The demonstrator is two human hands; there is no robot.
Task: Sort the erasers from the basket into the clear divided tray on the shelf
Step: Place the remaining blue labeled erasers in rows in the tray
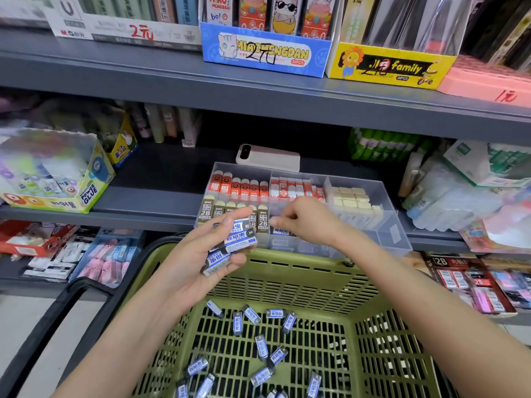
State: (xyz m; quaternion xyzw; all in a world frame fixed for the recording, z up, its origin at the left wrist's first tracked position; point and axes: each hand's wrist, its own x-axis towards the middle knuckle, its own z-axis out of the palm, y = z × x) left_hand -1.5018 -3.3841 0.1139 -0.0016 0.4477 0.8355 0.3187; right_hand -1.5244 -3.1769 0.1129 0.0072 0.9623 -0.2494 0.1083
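Observation:
My left hand [201, 259] holds a small stack of blue-and-white wrapped erasers [232, 242] above the green basket [287, 285]. Several more of the same erasers [261, 347] lie scattered on the basket floor. My right hand [309, 222] reaches into the front middle compartment of the clear divided tray [385, 222] on the shelf, fingers pinching a blue-and-white eraser [280, 231] down into it. The tray holds red erasers [238, 185], red-and-white erasers [293, 188], cream erasers [353, 199] and brown 2B erasers [212, 211] in separate compartments.
A phone [268, 158] lies on the shelf behind the tray. A Power Glue box [54, 173] stands at left, wrapped packs [448, 196] at right. Display boxes line the shelf above. Lower shelves hold more stationery. The basket's black handle [57, 314] hangs at left.

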